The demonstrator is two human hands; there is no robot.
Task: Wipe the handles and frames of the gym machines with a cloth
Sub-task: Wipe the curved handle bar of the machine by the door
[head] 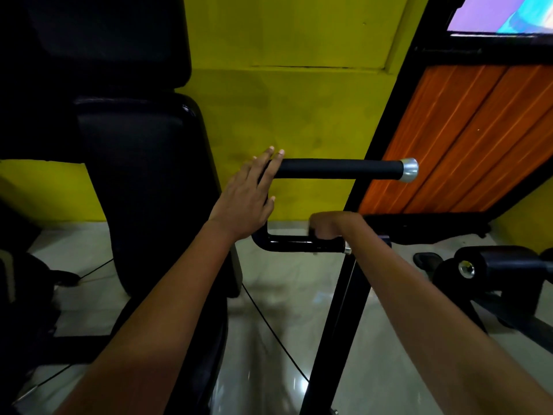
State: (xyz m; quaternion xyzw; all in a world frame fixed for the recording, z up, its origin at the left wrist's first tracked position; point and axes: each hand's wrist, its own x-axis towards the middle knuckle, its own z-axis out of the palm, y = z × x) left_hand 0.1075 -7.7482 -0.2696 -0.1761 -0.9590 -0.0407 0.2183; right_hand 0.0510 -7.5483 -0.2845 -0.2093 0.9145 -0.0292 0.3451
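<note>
Two hands at the paired grips of a gym machine, no cloth clearly in view.

The left hand (248, 194) lies flat and open, fingers extended over the near-left end of the upper handle (338, 168), a foam-sleeved bar with a chrome end cap (409, 169). The right hand (332, 224) is curled into a fist on top of the lower handle (299, 243), a glossy black tube; whether a cloth is bunched inside it cannot be told. Both bars are probably rigid and fixed to the black frame upright (344, 295). The foam should grip and slightly drag a cloth; the painted tube should be slick, so wrapping fully around it suits best.
</note>
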